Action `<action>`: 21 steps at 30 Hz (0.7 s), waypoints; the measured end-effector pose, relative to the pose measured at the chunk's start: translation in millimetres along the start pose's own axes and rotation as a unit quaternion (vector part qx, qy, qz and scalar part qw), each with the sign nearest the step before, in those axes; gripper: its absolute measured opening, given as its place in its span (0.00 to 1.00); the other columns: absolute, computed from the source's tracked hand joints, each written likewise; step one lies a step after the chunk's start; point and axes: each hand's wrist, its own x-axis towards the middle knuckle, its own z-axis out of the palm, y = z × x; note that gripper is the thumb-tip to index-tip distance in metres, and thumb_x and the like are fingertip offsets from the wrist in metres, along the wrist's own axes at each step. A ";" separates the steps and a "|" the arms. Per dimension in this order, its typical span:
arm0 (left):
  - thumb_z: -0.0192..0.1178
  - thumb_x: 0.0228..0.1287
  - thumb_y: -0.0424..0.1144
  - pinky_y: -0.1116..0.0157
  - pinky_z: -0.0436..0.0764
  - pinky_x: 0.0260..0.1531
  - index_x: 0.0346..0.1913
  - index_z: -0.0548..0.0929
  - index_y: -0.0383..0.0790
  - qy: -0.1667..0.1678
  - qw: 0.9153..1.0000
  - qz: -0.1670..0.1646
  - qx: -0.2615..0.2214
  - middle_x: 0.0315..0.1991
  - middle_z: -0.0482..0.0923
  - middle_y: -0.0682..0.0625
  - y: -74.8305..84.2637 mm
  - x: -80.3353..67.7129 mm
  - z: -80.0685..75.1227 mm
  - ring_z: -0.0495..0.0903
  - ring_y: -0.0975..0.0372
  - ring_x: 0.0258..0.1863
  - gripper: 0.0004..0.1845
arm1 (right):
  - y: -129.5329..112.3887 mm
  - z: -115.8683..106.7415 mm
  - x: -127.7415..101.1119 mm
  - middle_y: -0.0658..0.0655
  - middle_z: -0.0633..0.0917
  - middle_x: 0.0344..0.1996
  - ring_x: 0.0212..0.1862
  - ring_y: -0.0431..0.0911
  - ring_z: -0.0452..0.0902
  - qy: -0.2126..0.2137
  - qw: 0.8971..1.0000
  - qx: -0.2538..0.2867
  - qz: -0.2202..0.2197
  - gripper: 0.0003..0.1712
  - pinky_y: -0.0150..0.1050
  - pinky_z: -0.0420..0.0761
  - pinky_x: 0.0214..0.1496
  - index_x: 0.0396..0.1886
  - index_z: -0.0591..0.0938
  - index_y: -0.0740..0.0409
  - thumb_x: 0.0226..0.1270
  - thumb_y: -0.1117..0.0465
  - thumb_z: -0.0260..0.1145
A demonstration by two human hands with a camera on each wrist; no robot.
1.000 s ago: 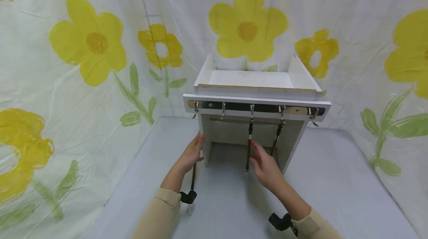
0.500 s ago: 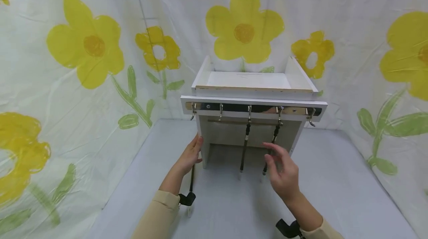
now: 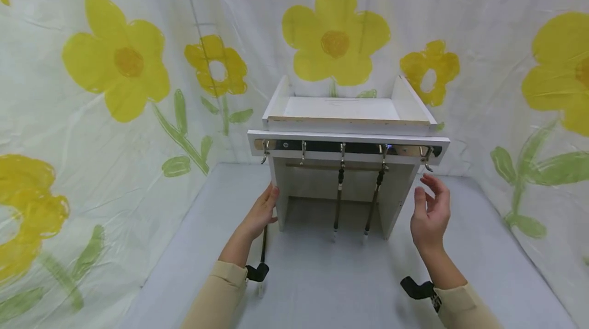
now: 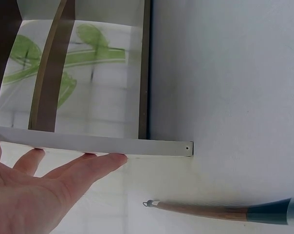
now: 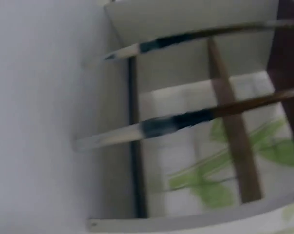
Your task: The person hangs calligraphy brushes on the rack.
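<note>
My left hand [image 3: 259, 212] rests with fairly straight fingers against the left side panel [image 4: 93, 144] of a small white shelf [image 3: 349, 128]. Two calligraphy brushes hang tip down from hooks on the shelf's front rail [image 3: 322, 147]: one brush [image 3: 338, 205] near the middle, another brush [image 3: 374, 203] to its right. My right hand [image 3: 431, 216] is raised, loosely bent and holding nothing, just under the rightmost hook [image 3: 428, 161]. A third brush [image 4: 210, 210], with a small loop at its handle end, is left of the shelf; my left wrist partly hides it in the head view.
The shelf stands on a pale table [image 3: 313, 288], its open tray [image 3: 342, 109] on top. Behind it hangs a white curtain [image 3: 262, 2] with painted yellow flowers. Two hooks at the left of the rail and the one at the far right carry nothing.
My right hand has let go of the middle brush and moved right past the other brush, to below the last hook. The hanging brushes have swung slightly. My left hand stays put.
</note>
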 end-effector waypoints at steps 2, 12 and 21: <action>0.35 0.75 0.69 0.32 0.70 0.61 0.83 0.42 0.55 0.002 1.000 -0.001 0.001 0.82 0.42 0.41 -0.3 -0.3 -1.0 0.50 0.33 0.76 0.41 | 16.2 -1.7 1.0 0.63 0.72 0.68 0.70 0.47 0.68 -0.045 0.997 -0.013 0.061 0.25 0.20 0.70 0.65 0.73 0.66 0.65 0.81 0.65 0.53; 0.35 0.74 0.70 0.35 0.72 0.61 0.82 0.42 0.57 0.006 1.000 0.000 0.015 0.82 0.43 0.43 1.2 -1.0 -3.4 0.53 0.36 0.76 0.42 | 49.5 -3.0 -5.5 0.57 0.70 0.73 0.65 0.29 0.67 -0.167 0.981 -0.016 0.094 0.28 0.17 0.70 0.60 0.80 0.60 0.41 0.85 0.60 0.45; 0.35 0.74 0.70 0.35 0.73 0.60 0.82 0.43 0.59 0.006 1.000 0.008 0.025 0.82 0.44 0.43 -0.5 1.2 -1.6 0.54 0.35 0.76 0.40 | 53.0 -7.2 -4.5 0.62 0.71 0.73 0.63 0.25 0.69 -0.176 0.974 -0.033 0.135 0.26 0.17 0.75 0.55 0.79 0.64 0.46 0.85 0.55 0.44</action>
